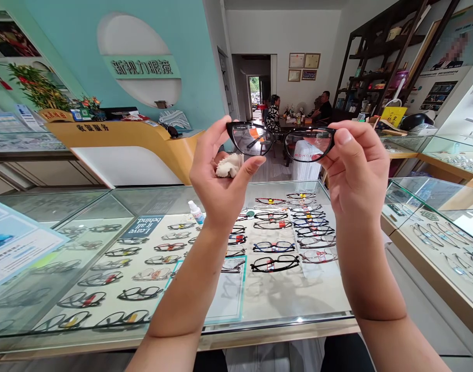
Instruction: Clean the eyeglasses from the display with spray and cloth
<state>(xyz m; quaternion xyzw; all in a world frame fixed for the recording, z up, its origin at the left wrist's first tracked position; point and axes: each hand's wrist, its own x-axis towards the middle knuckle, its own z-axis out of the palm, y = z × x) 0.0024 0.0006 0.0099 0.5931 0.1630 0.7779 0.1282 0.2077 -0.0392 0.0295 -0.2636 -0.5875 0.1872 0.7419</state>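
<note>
A pair of black-framed eyeglasses (275, 137) is held up in front of me between both hands, above the glass display case. My left hand (220, 178) grips the frame's left corner with its fingers, and a crumpled white cloth (230, 165) is tucked in its palm. At the opposite corner, my right hand (354, 160) pinches the frame between thumb and fingers. Red lettering shows on the right lens, and a small orange patch appears through the left one. The temples are mostly hidden behind the lenses.
Rows of eyeglasses lie inside the glass display case (290, 305). A small white spray bottle (196, 212) stands on its top. A printed sheet (19, 243) juts in from the left. More glass cases (433, 206) stand at right. Two people sit at a far table.
</note>
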